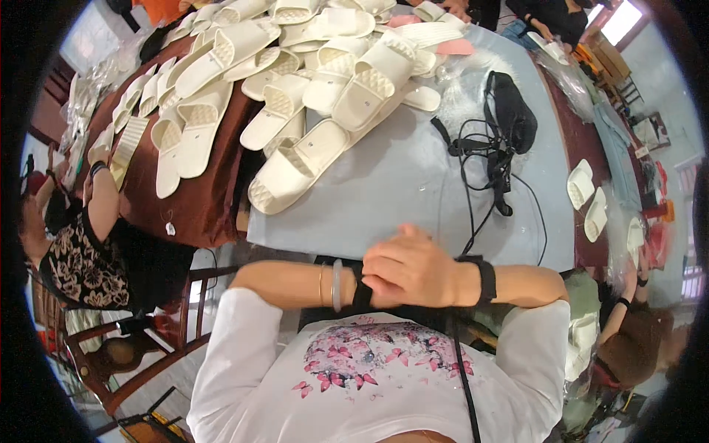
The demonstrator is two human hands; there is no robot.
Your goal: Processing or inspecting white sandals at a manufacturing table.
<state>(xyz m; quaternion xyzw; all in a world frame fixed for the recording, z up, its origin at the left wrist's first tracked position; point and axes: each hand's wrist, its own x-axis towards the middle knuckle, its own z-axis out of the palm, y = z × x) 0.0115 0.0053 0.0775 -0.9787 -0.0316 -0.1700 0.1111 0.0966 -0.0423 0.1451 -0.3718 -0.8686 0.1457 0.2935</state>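
My right hand lies across my left hand at the near edge of the table, in front of my shirt. Curled fingers of the right hand wrap over the left, whose own fingers are mostly covered. Each wrist wears a black strap; the left arm also has a pale bangle and a thin bracelet. Beyond the hands, a cream slipper rests on the grey-blue tabletop, touched by neither hand. Behind it rises a large heap of cream slippers with quilted insides.
A black pouch with tangled cords lies on the right of the tabletop. One black cable runs down over my shirt. People work at both sides, beside brown-covered tables. A wooden chair stands at left.
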